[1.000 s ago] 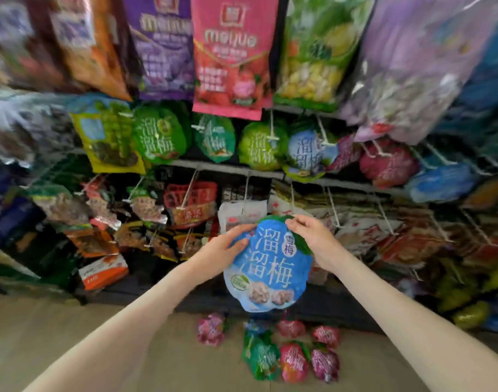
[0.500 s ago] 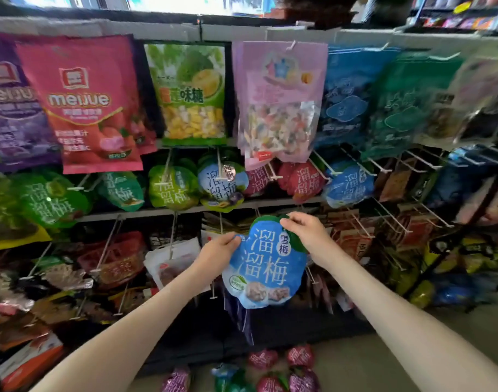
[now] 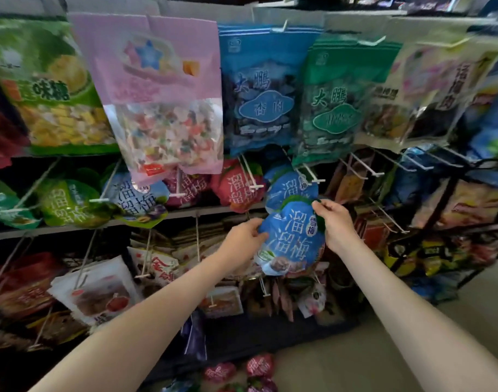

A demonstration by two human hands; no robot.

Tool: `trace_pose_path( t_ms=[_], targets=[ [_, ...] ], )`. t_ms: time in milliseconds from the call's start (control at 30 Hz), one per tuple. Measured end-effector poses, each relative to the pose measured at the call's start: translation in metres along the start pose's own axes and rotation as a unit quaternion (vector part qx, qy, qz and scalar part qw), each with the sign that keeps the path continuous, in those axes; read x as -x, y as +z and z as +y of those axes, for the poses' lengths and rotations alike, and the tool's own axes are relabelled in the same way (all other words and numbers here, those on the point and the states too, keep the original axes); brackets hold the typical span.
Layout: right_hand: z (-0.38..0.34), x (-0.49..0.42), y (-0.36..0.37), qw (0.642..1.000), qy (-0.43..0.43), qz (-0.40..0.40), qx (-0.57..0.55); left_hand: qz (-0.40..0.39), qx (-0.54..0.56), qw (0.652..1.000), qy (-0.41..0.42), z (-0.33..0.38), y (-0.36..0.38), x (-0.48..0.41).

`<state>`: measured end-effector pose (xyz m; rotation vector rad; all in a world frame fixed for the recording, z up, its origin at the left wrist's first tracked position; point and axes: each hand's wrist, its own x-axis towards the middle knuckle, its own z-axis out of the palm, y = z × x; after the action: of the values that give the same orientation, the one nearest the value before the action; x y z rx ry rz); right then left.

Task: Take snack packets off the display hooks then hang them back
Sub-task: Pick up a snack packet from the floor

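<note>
A round blue snack packet (image 3: pixel 294 239) with white Chinese lettering and a green top is held up in front of the rack. My left hand (image 3: pixel 242 243) pinches its left edge. My right hand (image 3: pixel 336 224) grips its upper right rim by the green top. Just above and behind it hangs a matching blue packet (image 3: pixel 290 186) on a white display hook (image 3: pixel 312 175). The held packet's top sits a little below that hook's tip.
Large bags hang in the top row: pink candy (image 3: pixel 160 91), blue (image 3: pixel 264 89), green (image 3: pixel 341 94). Red (image 3: pixel 236 190) and green (image 3: pixel 69 202) round packets hang to the left. Bare white hooks (image 3: pixel 361 168) jut out on the right. Several packets (image 3: pixel 259 366) lie on the floor.
The view swung up and right along the rack. Both hands carried the blue packet upward to just under the hook with the matching blue packet.
</note>
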<state>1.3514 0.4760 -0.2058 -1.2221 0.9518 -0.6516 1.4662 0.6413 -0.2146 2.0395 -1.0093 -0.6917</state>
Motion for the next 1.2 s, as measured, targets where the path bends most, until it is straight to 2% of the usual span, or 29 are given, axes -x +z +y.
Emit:
trace_pose_path(
  t_ms=[133,233,433,567,700,833,967,1067,1200],
  targets=[
    [-0.021,-0.029,-0.008,1.000,-0.022,0.014,-0.018,0.042,-0.067,0.996,0.040,0.018,0.015,-0.026],
    [-0.025,-0.043,-0.004,0.999,-0.036,0.001,0.009,0.069,-0.111,0.989,0.067,0.018,0.023,-0.038],
    [-0.025,-0.058,-0.001,0.998,-0.050,0.026,0.032,0.059,-0.264,0.957,0.107,0.019,0.027,-0.053],
    [-0.020,-0.065,-0.006,0.996,-0.063,-0.020,0.061,0.059,-0.263,0.960,0.080,0.014,0.033,-0.063],
    [-0.016,-0.071,-0.006,0.996,-0.074,-0.023,0.050,0.081,-0.272,0.955,0.082,0.016,0.034,-0.068],
    [-0.016,-0.076,-0.007,0.992,-0.100,-0.054,0.057,0.104,-0.320,0.935,0.117,0.013,0.037,-0.074],
    [-0.017,-0.083,-0.005,0.981,-0.148,-0.060,0.110,0.096,-0.380,0.907,0.154,0.008,0.037,-0.082],
    [-0.010,-0.088,-0.003,0.972,-0.173,-0.045,0.150,0.059,-0.331,0.930,0.149,0.003,0.037,-0.084],
    [-0.007,-0.101,0.005,0.974,-0.164,-0.019,0.154,0.052,-0.365,0.924,0.099,0.000,0.038,-0.085]
  ],
)
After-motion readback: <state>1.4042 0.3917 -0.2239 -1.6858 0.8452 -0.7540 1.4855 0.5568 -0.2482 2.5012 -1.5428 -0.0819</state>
